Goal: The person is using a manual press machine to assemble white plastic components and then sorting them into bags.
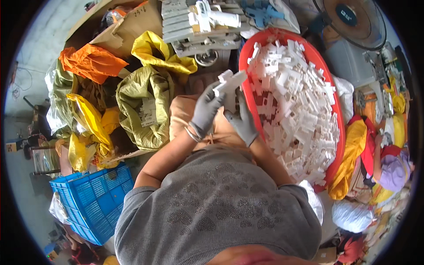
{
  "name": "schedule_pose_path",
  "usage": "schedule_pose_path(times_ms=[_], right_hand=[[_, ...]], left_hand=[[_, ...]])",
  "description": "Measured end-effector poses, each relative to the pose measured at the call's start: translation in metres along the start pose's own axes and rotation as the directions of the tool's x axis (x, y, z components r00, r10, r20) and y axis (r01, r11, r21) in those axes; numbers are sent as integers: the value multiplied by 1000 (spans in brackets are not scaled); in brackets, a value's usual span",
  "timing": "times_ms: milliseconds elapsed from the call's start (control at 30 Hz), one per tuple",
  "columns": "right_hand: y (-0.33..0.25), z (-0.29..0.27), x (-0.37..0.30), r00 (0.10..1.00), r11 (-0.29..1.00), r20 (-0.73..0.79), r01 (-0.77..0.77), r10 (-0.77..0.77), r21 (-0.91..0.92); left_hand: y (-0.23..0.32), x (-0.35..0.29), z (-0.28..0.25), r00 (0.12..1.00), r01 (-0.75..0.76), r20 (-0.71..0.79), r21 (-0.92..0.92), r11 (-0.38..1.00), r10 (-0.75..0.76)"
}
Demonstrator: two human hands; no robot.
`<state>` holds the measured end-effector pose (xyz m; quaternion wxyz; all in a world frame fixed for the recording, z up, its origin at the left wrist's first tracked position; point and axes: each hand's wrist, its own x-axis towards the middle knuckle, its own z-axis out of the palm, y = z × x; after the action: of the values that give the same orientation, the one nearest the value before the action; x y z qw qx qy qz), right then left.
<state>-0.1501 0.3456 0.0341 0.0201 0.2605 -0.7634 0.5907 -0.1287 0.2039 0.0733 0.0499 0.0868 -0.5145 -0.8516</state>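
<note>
Both my hands wear grey gloves and meet just left of a big red basin (334, 104) heaped with small white plastic parts (293, 101). My left hand (206, 110) is closed around a white plastic piece (229, 82) that sticks up from its fingers. My right hand (241, 120) sits right beside it, below the piece, its fingers against the same piece and close to the basin's rim. A tan bag (181, 115) lies under both hands on my lap.
Olive (143, 99), yellow (161, 54) and orange (90, 62) sacks pile up at the left. A blue plastic crate (95, 201) stands at lower left. Grey stacked trays (198, 26) lie ahead, a fan (353, 20) at upper right. Another person in purple (393, 170) sits at the right.
</note>
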Motion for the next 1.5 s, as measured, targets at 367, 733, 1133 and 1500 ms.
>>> schedule_pose_path(times_ms=[367,733,1133,1500], right_hand=[[-6,-85,12,914,712,21,-330,405,620],[-27,-105,88,921,810,-246,-112,302,576],[-66,-54,253,853,750,453,473,-258,-462],[2,-157,157,953,769,262,279,-150,-575]], left_hand=[[127,58,-3,631,-595,389,798,98,671],[173,147,-48,665,-549,256,804,228,701],[110,-6,-175,604,-127,-328,860,495,726],[36,-69,-272,712,291,-477,868,402,515]])
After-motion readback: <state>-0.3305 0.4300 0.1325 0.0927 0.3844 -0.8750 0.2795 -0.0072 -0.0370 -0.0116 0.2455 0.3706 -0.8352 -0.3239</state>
